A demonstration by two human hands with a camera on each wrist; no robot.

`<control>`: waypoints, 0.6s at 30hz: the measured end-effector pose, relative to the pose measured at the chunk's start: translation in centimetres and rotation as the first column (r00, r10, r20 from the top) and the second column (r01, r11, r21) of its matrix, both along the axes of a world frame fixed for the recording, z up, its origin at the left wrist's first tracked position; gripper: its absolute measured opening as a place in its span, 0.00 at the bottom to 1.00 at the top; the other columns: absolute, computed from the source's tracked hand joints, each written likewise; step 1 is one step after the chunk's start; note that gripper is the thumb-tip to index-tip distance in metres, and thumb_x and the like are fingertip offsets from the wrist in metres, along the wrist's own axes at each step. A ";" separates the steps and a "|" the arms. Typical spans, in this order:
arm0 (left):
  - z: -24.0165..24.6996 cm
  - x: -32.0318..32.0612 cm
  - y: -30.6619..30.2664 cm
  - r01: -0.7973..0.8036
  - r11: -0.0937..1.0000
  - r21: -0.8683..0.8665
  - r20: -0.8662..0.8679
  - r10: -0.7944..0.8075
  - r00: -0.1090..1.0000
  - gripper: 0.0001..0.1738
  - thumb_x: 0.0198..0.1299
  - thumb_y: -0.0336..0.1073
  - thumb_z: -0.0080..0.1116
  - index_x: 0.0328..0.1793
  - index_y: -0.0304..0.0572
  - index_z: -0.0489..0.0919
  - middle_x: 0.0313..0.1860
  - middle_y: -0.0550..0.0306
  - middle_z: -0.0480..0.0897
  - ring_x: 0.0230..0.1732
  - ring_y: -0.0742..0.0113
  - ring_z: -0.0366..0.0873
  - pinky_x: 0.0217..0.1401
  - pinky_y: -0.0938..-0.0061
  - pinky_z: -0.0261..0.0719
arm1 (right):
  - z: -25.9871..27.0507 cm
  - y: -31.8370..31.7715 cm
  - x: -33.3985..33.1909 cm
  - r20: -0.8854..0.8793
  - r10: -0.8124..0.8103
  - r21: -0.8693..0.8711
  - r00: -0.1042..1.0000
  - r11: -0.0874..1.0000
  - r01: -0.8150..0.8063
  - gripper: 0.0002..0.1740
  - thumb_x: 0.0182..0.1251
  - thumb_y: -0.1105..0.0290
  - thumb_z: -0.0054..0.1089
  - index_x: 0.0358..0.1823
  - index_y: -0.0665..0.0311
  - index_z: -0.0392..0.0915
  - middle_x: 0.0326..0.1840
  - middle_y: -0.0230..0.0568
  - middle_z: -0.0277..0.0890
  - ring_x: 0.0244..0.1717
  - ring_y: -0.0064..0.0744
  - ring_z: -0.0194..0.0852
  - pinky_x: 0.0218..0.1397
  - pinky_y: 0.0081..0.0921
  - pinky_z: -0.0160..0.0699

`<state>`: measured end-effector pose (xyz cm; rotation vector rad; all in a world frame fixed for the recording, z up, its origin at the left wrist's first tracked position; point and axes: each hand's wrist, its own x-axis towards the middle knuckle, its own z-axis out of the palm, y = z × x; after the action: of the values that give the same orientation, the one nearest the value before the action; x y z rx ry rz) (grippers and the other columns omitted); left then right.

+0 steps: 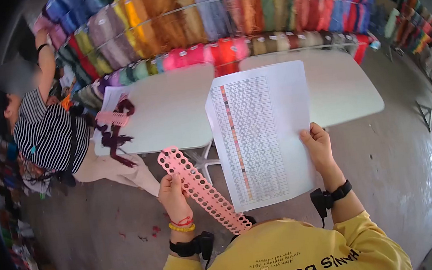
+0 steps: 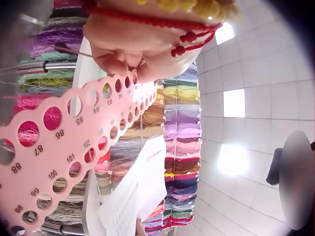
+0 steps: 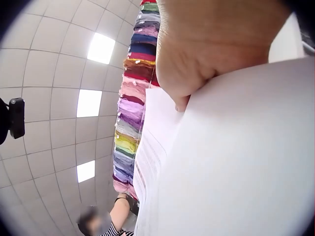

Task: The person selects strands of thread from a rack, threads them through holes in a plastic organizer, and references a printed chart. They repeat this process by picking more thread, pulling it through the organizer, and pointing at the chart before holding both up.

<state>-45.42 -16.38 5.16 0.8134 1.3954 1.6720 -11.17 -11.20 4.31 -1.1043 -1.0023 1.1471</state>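
L hand (image 1: pixel 175 199) pinches pink holed strip (image 1: pixel 199 188) nr far end, rest runs bodyward from fingers. R hand (image 1: pixel 319 150) grips printed sheet (image 1: pixel 259 140) by edge, text L of fingers, prob for unblocked reading.

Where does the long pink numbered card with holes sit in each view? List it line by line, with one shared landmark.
Head: long pink card below centre, slanting from the left grip down toward the yellow shirt.
Left wrist: large, across the left half, from the lower left up to the grip at top centre.
Right wrist: not in it.
Shared landmark: the rows of hanging coloured skeins.
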 end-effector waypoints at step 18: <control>3.4 28.6 -0.1 0.410 0.906 0.105 0.285 -0.422 0.860 0.05 0.63 0.32 0.51 0.36 0.40 0.73 0.22 0.66 0.75 0.17 0.83 0.68 0.17 0.89 0.65 | 1.7 -18.6 24.9 0.002 -0.523 0.000 0.853 0.853 0.523 0.07 0.65 0.71 0.54 0.38 0.70 0.73 0.30 0.28 0.73 0.29 0.12 0.66 0.33 0.11 0.67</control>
<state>-16.83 -16.43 8.52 0.7780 0.8979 1.4151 13.74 -29.84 6.00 -1.2782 -0.6366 0.6991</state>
